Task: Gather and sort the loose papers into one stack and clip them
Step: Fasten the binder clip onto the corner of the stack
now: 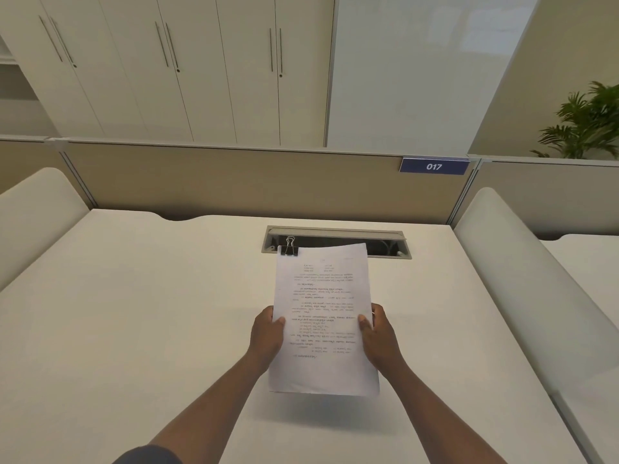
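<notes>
Holding the stack point(321, 316), clip point(289, 250) already on its far left corner, both hands point(268, 333) point(378, 333) are pinching its sides above the surface point(134, 296); next, setting it down.

Person: bare forearms, left hand point(267, 333) and right hand point(379, 334) ungloved; dark short sleeve point(147, 455) at left arm.

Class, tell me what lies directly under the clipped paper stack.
Under the paper stack only its soft shadow on the white desk shows. The sheets cover the desk patch and the fingers behind.
</notes>
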Tool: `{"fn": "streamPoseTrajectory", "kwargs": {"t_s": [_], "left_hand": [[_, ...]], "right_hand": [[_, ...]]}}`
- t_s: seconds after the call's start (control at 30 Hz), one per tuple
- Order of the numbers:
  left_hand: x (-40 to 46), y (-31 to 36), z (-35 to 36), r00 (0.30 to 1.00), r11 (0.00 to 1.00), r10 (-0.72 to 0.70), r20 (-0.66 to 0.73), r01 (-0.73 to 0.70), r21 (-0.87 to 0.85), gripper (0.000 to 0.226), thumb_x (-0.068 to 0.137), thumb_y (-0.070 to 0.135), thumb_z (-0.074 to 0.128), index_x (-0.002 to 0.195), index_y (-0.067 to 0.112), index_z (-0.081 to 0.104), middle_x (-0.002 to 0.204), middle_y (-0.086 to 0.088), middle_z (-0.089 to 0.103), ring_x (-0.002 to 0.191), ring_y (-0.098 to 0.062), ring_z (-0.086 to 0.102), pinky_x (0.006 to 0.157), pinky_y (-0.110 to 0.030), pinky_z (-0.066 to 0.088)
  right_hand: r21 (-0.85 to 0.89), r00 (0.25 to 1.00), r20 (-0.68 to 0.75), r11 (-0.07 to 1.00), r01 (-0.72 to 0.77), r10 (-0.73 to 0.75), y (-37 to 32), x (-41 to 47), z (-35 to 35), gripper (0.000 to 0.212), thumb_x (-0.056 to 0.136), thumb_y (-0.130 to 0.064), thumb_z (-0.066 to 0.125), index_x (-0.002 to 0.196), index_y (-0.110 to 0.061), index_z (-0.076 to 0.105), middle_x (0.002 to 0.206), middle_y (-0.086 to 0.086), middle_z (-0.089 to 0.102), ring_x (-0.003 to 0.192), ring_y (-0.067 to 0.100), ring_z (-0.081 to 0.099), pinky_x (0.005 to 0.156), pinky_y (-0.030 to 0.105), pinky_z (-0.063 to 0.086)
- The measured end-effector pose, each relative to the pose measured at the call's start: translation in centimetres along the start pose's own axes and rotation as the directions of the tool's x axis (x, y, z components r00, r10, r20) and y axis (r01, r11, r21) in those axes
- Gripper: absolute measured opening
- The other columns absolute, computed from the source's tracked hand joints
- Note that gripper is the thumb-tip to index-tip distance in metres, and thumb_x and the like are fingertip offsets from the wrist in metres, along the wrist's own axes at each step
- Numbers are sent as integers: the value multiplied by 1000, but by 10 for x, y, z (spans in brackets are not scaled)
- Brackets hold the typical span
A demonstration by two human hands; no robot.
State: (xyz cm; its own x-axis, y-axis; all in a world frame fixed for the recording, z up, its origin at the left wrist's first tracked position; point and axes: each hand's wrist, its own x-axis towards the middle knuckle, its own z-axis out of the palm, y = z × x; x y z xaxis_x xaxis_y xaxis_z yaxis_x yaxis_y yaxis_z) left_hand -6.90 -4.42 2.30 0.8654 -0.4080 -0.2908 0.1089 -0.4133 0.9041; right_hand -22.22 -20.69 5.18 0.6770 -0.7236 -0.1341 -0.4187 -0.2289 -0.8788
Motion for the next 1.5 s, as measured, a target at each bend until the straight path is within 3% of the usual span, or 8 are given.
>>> {"fn": "streamPoseTrajectory", "kwargs": {"t_s": [0.2, 0.33, 0.43, 0.63, 0.87, 1.0, 1.17, 1.5], "left_hand": [[-2, -1, -6, 979, 977, -143, 144, 163, -139, 21, 97, 15, 44, 101, 16, 64, 106, -3, 71, 96, -26, 68, 90, -45, 55], [-3, -14, -11, 934, 958, -235, 270, 270, -97, 20, 97, 17, 47, 105, 17, 65, 104, -1, 73, 97, -26, 69, 91, -46, 54], [-4, -16, -13, 944, 965, -243, 221, 259, -43, 23, 97, 10, 44, 91, 21, 63, 102, -2, 71, 96, -26, 67, 88, -41, 54], [15, -24, -37, 987, 978, -154, 50, 145, 147, 17, 89, 4, 47, 92, 13, 61, 104, -7, 67, 98, -31, 64, 88, -38, 52], [57, -46, -100, 964, 957, -221, -148, 244, 159, 22, 91, 3, 43, 77, 18, 49, 105, -12, 60, 102, -34, 59, 90, -34, 45], [95, -50, -139, 948, 954, -249, -196, 275, 118, 26, 90, 1, 38, 105, 3, 59, 115, -17, 64, 103, -35, 59, 93, -37, 47], [154, -39, -171, 956, 956, -186, -229, 230, 182, 34, 94, 6, 38, 123, -2, 54, 129, -19, 59, 118, -37, 54, 103, -42, 42], [268, -21, -189, 973, 938, -85, -214, 150, 312, 30, 97, 3, 39, 124, -6, 48, 128, -23, 58, 118, -37, 54, 91, -31, 39]], "right_hand": [[26, 999, -9, 999, -46, 46, 1, 4, 4, 26, 100, -16, 42, 125, -11, 45, 118, 1, 58, 98, 21, 57, 80, 29, 41], [75, 996, -18, 993, -89, 91, 5, 9, 10, 25, 100, -18, 42, 124, -12, 45, 122, 5, 59, 100, 24, 59, 81, 32, 44], [78, 993, -8, 990, -121, 122, 4, 14, 18, 27, 101, -21, 40, 127, -12, 44, 123, 5, 59, 100, 24, 59, 81, 33, 45], [16, 972, 77, 975, -222, 220, -4, 26, 52, 32, 103, -24, 34, 129, -9, 44, 121, 6, 56, 102, 23, 55, 86, 33, 44], [-289, 909, 309, 938, -192, 281, -21, 48, 120, 31, 94, -17, 33, 117, -10, 53, 120, 9, 60, 97, 21, 54, 84, 33, 46], [-349, 904, 350, 930, -115, 244, -48, 74, 162, 22, 96, -14, 35, 110, -9, 51, 114, 9, 57, 92, 20, 51, 78, 29, 44], [-369, 908, 356, 926, -82, 222, -80, 122, 205, 20, 95, -7, 42, 114, -5, 46, 107, 12, 55, 76, 18, 51, 50, 24, 43], [-367, 943, 248, 922, -121, 222, -93, 210, 265, 25, 97, -7, 40, 120, 0, 48, 122, 16, 59, 89, 18, 47, 76, 25, 36]]}}
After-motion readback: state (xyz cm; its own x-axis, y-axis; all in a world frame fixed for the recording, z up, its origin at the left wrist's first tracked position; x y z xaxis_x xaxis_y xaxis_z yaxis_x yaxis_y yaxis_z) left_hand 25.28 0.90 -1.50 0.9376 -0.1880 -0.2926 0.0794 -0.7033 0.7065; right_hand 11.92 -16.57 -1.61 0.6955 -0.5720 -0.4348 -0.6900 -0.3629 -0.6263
